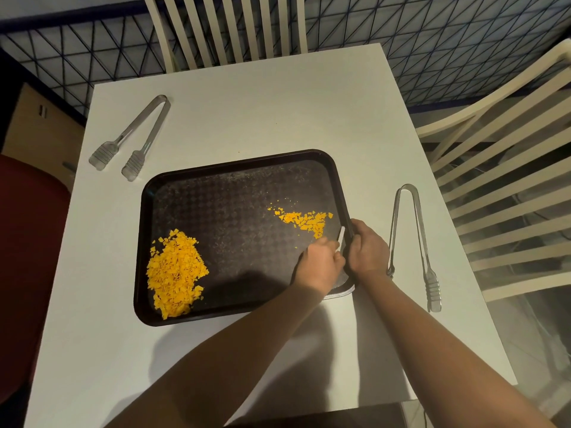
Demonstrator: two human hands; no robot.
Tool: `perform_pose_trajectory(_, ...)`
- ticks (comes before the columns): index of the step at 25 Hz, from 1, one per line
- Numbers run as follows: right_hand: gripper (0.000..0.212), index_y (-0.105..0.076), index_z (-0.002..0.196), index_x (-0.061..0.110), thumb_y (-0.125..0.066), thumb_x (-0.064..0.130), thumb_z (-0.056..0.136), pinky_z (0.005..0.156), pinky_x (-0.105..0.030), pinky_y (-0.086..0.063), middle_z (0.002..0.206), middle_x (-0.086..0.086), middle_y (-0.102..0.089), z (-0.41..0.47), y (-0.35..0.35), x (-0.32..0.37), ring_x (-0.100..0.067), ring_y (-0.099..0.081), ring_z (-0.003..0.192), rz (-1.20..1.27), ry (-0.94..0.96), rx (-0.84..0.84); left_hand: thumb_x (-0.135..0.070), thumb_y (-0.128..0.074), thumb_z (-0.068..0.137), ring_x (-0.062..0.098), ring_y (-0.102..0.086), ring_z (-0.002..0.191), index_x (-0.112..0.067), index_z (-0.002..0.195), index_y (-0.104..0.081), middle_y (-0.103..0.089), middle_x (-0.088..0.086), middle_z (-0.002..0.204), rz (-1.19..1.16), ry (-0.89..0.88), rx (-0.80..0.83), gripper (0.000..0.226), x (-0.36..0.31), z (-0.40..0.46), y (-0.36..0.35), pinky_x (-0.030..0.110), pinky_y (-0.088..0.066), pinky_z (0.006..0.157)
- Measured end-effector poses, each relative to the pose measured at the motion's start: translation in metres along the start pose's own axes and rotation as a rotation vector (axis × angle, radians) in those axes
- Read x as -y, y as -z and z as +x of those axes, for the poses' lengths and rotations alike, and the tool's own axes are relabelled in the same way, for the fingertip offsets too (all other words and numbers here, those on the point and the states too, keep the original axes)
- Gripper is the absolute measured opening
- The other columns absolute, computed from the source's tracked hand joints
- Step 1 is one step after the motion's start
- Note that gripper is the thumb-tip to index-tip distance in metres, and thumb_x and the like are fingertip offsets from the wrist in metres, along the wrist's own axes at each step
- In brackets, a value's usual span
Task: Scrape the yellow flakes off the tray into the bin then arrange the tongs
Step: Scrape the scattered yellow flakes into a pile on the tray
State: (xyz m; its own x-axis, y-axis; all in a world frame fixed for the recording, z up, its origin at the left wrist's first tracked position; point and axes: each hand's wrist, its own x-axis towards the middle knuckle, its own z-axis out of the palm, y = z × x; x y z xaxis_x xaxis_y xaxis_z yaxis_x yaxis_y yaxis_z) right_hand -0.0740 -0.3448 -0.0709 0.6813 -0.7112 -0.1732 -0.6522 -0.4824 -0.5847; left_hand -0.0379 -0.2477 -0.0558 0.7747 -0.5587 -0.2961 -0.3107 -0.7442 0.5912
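Two heaps of yellow flakes lie on the dark tray point(173, 193) at the middle of the frame: a large heap point(175, 274) at the tray's lower left and a smaller scatter point(304, 222) toward its right side. Just below that scatter the left hand point(319, 265) has its fingers curled round a thin white scraper point(341, 237), whose tip stands at the tray's right edge. Beside it the right hand point(367, 251) grips the tray's right rim, fingers wrapped over it. One pair of metal tongs point(134, 139) lies on the white bench point(262, 103) at the upper left of the frame, apart from the tray; a second pair point(414, 242) lies at the right, just beside the right hand. White slatted chairs point(225, 26) stand at the top and right edges of the frame.
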Motion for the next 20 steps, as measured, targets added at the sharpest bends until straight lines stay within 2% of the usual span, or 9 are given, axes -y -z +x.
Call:
perform_pose_trajectory(3,0.056,-0.058,0.117,0.022,-0.024,0.02,0.073,0.071,-0.032,-0.041,0.1,-0.008,-0.068,0.0,-0.001,-0.001,-0.034,-0.059,0.089,-0.002,0.003,-0.003,-0.008,-0.046,0.083,0.041,-0.055,0.083,0.002,0.081,-0.06,-0.055,0.022,0.094,-0.039,0.051,0.008,0.017,0.0,0.002,0.0,0.04,-0.045,0.071)
perform_pose_trajectory(6,0.047,-0.058,0.119,0.021,-0.03,0.015,0.081,0.075,-0.033,-0.043,0.106,-0.008,-0.067,0.0,-0.001,-0.002,-0.035,-0.059,0.093,-0.003,-0.005,0.008,-0.009,-0.044,0.086,0.039,-0.057,0.089,0.0,0.097,-0.063,-0.058,0.02,0.102,-0.049,0.127,-0.089,0.023,0.004,0.01,0.007,0.04,-0.049,0.079)
perform_pose_trajectory(8,0.048,-0.058,0.118,0.021,-0.029,0.015,0.081,0.075,-0.033,-0.043,0.105,-0.008,-0.067,0.0,-0.002,-0.002,-0.035,-0.059,0.093,-0.008,0.001,0.009,-0.009,-0.045,0.086,0.04,-0.057,0.086,0.0,0.095,-0.063,-0.058,0.021,0.099,-0.017,0.067,-0.099,0.022,0.004,0.01,0.006,0.041,-0.048,0.077)
perform_pose_trajectory(10,0.045,-0.058,0.118,0.021,-0.032,0.013,0.082,0.075,-0.033,-0.042,0.105,-0.009,-0.067,0.001,-0.001,-0.003,-0.035,-0.059,0.094,-0.012,-0.002,0.009,-0.009,-0.047,0.085,0.04,-0.056,0.084,0.001,0.092,-0.063,-0.058,0.021,0.096,-0.008,-0.014,-0.037,0.02,-0.001,0.006,0.002,0.042,-0.048,0.075)
perform_pose_trajectory(14,0.051,-0.058,0.119,0.021,-0.027,0.018,0.078,0.077,-0.033,-0.043,0.105,-0.008,-0.067,0.0,-0.001,-0.002,-0.035,-0.059,0.094,-0.009,-0.001,0.001,-0.008,-0.046,0.085,0.039,-0.057,0.088,0.001,0.091,-0.062,-0.058,0.02,0.099,-0.044,0.064,-0.017,0.019,0.003,0.009,0.0,0.039,-0.049,0.076)
perform_pose_trajectory(16,0.045,-0.058,0.119,0.022,-0.032,0.013,0.083,0.078,-0.033,-0.043,0.107,-0.008,-0.067,0.001,-0.001,-0.003,-0.035,-0.059,0.095,-0.007,-0.011,0.007,-0.009,-0.048,0.085,0.038,-0.057,0.09,0.0,0.095,-0.063,-0.059,0.02,0.101,-0.072,0.108,-0.065,0.021,0.005,0.012,0.001,0.039,-0.049,0.08)
perform_pose_trajectory(18,0.043,-0.058,0.119,0.021,-0.037,0.007,0.085,0.077,-0.033,-0.042,0.107,-0.009,-0.067,0.0,-0.002,-0.003,-0.035,-0.059,0.095,-0.003,-0.013,0.007,-0.009,-0.051,0.081,0.038,-0.057,0.084,0.001,0.084,-0.063,-0.06,0.018,0.089,-0.138,0.116,-0.109,0.015,0.001,0.012,0.0,0.039,-0.048,0.076)
perform_pose_trajectory(20,0.044,-0.059,0.117,0.02,-0.033,0.012,0.082,0.074,-0.032,-0.041,0.105,-0.009,-0.067,0.0,-0.002,-0.003,-0.034,-0.059,0.093,0.008,-0.006,0.001,-0.009,-0.054,0.078,0.036,-0.056,0.079,0.001,0.077,-0.062,-0.054,0.012,0.077,-0.2,0.115,-0.076,0.012,-0.006,0.008,-0.001,0.039,-0.047,0.073)
